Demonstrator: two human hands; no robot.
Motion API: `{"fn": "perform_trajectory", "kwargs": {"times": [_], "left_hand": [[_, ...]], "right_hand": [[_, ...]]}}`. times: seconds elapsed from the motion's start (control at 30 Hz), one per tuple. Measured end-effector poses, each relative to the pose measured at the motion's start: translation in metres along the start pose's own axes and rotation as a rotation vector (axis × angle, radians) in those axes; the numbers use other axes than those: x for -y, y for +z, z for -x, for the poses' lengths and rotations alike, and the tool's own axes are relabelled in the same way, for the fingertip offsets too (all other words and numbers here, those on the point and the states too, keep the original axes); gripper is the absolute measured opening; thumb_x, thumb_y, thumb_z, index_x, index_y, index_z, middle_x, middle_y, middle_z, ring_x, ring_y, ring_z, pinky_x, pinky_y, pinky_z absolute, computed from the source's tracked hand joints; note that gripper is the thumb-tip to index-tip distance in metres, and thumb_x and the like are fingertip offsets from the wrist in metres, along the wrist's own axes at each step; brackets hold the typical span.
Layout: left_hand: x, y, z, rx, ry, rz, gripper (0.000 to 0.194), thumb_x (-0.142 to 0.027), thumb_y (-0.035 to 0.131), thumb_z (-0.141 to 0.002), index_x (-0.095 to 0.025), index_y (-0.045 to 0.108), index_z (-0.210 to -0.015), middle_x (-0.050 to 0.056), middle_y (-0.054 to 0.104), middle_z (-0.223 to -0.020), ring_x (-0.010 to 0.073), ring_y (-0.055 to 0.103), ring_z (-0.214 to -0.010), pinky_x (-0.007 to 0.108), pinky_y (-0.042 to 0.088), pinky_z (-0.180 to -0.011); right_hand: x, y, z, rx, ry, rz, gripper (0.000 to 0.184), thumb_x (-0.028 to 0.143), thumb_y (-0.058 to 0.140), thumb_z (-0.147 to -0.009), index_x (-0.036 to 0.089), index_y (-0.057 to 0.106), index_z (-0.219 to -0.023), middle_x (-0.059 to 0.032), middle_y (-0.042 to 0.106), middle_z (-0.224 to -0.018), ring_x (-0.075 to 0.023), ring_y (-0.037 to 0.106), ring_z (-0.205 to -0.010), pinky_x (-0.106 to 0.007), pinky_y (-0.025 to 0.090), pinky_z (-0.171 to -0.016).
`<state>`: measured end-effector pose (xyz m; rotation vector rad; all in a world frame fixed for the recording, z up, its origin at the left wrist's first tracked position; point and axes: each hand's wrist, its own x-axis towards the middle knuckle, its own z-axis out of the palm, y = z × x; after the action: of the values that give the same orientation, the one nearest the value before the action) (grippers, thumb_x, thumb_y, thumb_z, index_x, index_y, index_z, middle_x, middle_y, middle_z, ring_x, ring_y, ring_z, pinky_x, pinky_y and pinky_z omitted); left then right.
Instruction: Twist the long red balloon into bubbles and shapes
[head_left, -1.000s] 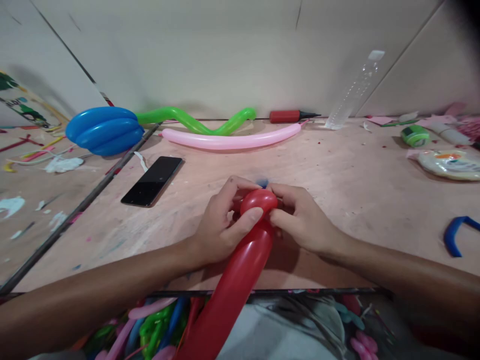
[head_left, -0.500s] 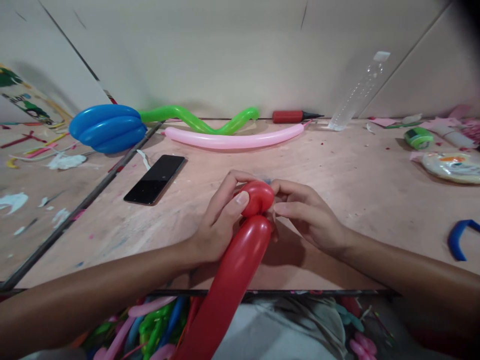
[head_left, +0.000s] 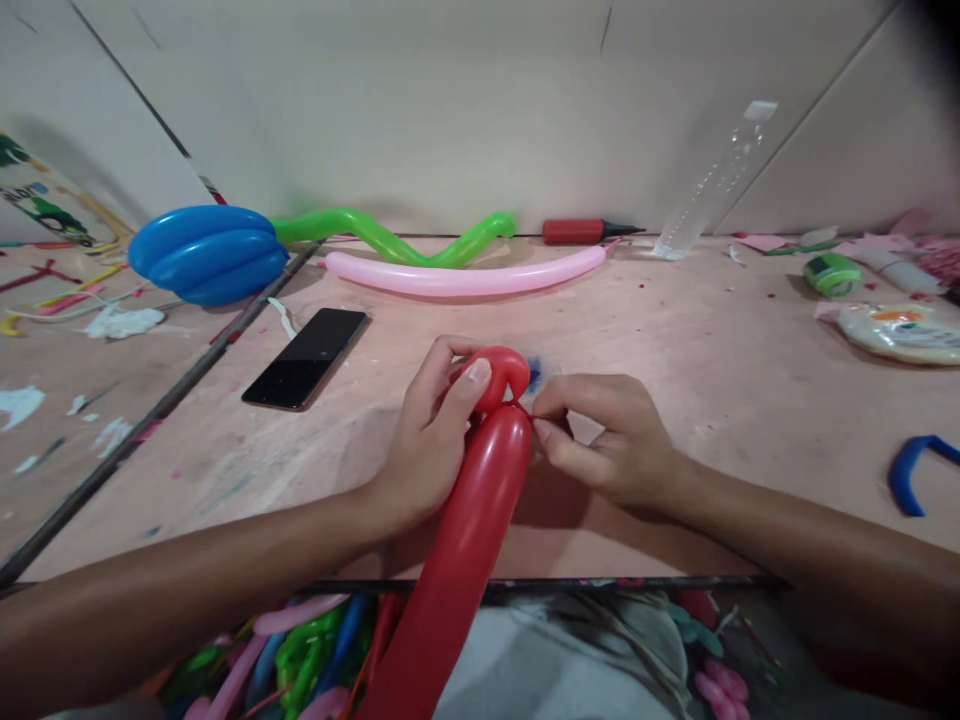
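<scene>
A long red balloon (head_left: 465,540) runs from my lap up to the middle of the table, with a small round bubble twisted off at its far end. My left hand (head_left: 429,440) is closed around that bubble, thumb pressed on its top. My right hand (head_left: 607,440) is closed in a pinch at the twist between the bubble and the long part, holding the balloon's thin red neck. A small blue scrap (head_left: 534,374) lies on the table just behind the bubble.
A black phone (head_left: 306,372) lies left of my hands. Along the back are a folded blue balloon (head_left: 206,253), a green balloon (head_left: 397,240), a pink balloon (head_left: 465,277), a red pump (head_left: 581,232) and a clear bottle (head_left: 712,185). A blue piece (head_left: 911,470) lies right. Loose balloons (head_left: 300,650) fill my lap.
The bubble has been turned and squeezed smaller in my left hand. My right hand has slipped down from the bubble's side to pinch at the twist.
</scene>
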<state>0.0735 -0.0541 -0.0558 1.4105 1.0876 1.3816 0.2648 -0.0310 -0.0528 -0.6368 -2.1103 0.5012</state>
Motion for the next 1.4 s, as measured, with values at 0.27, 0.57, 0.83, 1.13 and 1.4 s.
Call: {"fn": "perform_trajectory", "kwargs": {"times": [0.27,0.57,0.83,1.13,1.4], "left_hand": [[-0.001,0.001,0.001,0.143,0.029,-0.010,0.022,-0.044,0.061,-0.101,-0.023,0.055,-0.104,-0.001,0.069,-0.096,0.0129,0.067,-0.077,0.025,0.053,-0.067],[0.006,-0.001,0.000,0.177,0.068,-0.084,0.021,-0.042,0.051,-0.106,-0.023,0.058,-0.111,0.002,0.067,-0.109,0.0159,0.064,-0.097,0.028,0.051,-0.085],[0.011,0.001,0.003,0.201,0.182,-0.149,0.020,-0.038,0.049,-0.107,-0.023,0.057,-0.119,0.005,0.064,-0.118,0.0195,0.060,-0.111,0.033,0.047,-0.102],[0.000,-0.005,-0.005,0.288,0.112,-0.073,0.023,-0.039,0.055,-0.102,-0.022,0.059,-0.117,0.005,0.063,-0.116,0.0214,0.060,-0.110,0.033,0.046,-0.102],[0.002,-0.014,0.000,0.368,-0.090,-0.004,0.034,-0.027,0.057,-0.093,-0.029,0.049,-0.125,0.002,0.061,-0.125,0.0251,0.059,-0.117,0.039,0.046,-0.103]], "right_hand": [[0.006,-0.008,-0.004,0.045,-0.179,0.395,0.008,0.017,0.058,-0.098,0.021,0.064,-0.093,-0.0013,0.070,-0.079,-0.0145,0.060,-0.069,-0.030,0.044,-0.065],[0.004,0.002,-0.006,0.056,0.514,-0.269,0.011,0.029,0.069,-0.088,0.019,0.066,-0.089,-0.0001,0.068,-0.083,-0.0153,0.060,-0.073,-0.029,0.047,-0.065],[-0.001,0.012,-0.004,-0.040,0.580,-0.299,0.004,0.017,0.062,-0.076,0.019,0.065,-0.074,0.0023,0.060,-0.069,-0.0144,0.053,-0.066,-0.028,0.041,-0.058],[-0.002,0.010,-0.002,0.032,0.482,-0.363,0.010,0.028,0.067,-0.089,0.020,0.060,-0.089,-0.0008,0.065,-0.087,-0.0168,0.059,-0.078,-0.031,0.049,-0.070],[-0.003,-0.002,0.003,0.079,0.290,-0.298,0.052,0.033,0.070,-0.094,0.028,0.050,-0.141,-0.0078,0.062,-0.135,-0.0233,0.063,-0.116,-0.037,0.053,-0.094]]}}
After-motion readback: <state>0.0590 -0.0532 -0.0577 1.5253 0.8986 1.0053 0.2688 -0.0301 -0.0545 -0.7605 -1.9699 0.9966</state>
